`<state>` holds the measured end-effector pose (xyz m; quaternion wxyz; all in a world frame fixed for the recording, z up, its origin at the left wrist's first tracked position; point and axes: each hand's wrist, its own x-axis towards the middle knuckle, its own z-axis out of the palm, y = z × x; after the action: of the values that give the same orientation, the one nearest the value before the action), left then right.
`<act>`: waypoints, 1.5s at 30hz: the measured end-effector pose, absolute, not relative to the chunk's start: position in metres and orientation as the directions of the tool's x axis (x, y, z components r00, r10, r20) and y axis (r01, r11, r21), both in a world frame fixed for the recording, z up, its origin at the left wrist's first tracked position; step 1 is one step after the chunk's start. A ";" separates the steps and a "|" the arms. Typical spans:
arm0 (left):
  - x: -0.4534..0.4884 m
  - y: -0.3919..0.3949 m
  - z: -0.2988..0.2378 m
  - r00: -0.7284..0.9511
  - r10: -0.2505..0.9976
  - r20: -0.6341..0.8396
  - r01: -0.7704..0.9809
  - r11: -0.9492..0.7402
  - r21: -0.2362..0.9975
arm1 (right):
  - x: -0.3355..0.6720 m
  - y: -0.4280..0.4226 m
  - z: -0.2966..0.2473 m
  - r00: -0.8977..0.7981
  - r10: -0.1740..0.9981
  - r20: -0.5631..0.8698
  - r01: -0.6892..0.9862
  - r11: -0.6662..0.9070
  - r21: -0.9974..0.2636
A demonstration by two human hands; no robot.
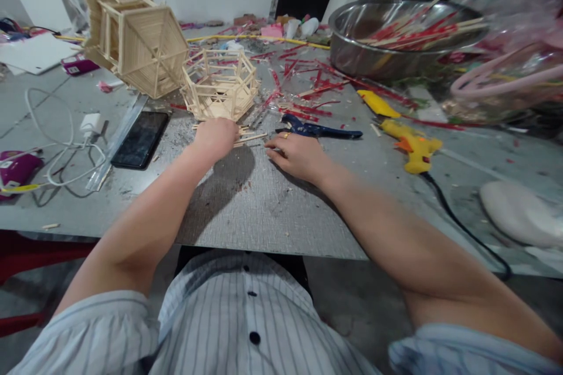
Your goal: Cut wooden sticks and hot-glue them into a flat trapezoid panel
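Note:
My left hand [216, 139] is curled over several thin wooden sticks [251, 139] lying on the table, just in front of an open six-sided stick frame [220, 85]. Its fingertips are hidden, so whether a stick is between them does not show. My right hand [299, 155], with a ring on one finger, rests on the table with its fingers stretched out and apart. Its fingertips lie close to the end of a stick. Right behind its knuckles are dark blue cutting pliers [321, 129], which look untouched.
At the back left leans a larger wooden stick model [149, 47]. A black phone [141, 139] and a white charger [92, 124] with cable lie left. On the right are a yellow glue gun [416, 143], a metal basin [404, 58] and red wrapper scraps [316, 91].

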<state>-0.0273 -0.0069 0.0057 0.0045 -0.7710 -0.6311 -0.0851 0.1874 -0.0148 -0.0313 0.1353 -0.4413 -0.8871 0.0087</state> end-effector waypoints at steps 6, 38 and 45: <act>-0.025 -0.009 0.009 0.159 0.985 0.067 0.983 -0.165 0.081 | 0.188 -0.014 -0.033 -0.585 0.777 0.234 0.767 0.623 -0.152; -0.004 -0.021 0.018 0.453 0.850 -0.269 0.887 -0.460 0.040 | 0.186 -0.014 -0.027 -0.638 0.768 0.058 0.759 0.640 -0.120; 0.003 -0.028 0.023 0.453 0.845 -0.285 0.882 -0.472 0.005 | 0.185 -0.016 -0.026 -0.652 0.757 0.040 0.751 0.652 -0.103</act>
<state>0.0027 -0.0280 0.0230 -0.0760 -0.8490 -0.5084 0.1224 0.1847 -0.0161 -0.0256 0.0398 -0.4151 -0.9081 0.0385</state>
